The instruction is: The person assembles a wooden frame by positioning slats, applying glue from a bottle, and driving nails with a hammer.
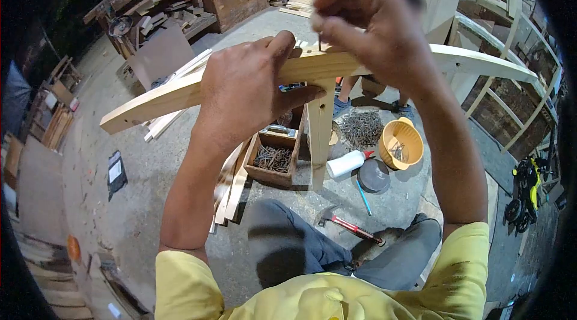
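A long, slightly curved wooden rail (pixel 162 100) crosses in front of me at chest height. My left hand (pixel 243 82) is wrapped round it, fingers over the top and thumb underneath. An upright wooden post (pixel 320 139) meets the rail from below, just right of that thumb. Over this joint my right hand (pixel 375 28) is closed in a pinch, thumb and fingertips at a thin nail (pixel 320 45) that stands on the rail's top edge. The fingers partly hide the nail's upper end. Small dark holes show in the rail's right part.
On the floor are a wooden box of nails (pixel 271 160), a nail pile (pixel 362 129), a yellow basket (pixel 412 133), a white glue bottle (pixel 345 165), a dark round lid (pixel 374 175), a blue pencil (pixel 363 198) and a hammer (pixel 351 227). Another person's feet (pixel 341 105) show behind the post.
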Demonstrator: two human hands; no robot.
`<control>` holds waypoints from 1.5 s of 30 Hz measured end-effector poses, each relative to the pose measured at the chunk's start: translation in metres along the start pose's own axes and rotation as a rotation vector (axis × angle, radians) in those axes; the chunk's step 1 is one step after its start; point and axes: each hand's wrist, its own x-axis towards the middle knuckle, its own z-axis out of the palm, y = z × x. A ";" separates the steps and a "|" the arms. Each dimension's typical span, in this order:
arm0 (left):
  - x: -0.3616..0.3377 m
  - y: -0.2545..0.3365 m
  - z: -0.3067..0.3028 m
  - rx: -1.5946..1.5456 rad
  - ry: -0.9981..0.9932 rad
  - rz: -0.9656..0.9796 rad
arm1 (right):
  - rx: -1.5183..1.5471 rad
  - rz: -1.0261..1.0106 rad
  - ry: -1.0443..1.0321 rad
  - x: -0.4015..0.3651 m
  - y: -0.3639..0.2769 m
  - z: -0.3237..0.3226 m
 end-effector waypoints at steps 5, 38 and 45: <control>0.000 0.001 -0.007 -0.030 -0.074 -0.045 | 0.163 0.002 -0.065 -0.002 0.003 0.002; 0.016 0.005 0.018 -0.020 0.126 0.006 | -0.327 0.562 -1.001 -0.485 0.194 0.203; 0.019 0.006 0.014 -0.023 0.062 -0.027 | -0.105 0.695 -1.005 -0.337 0.119 0.091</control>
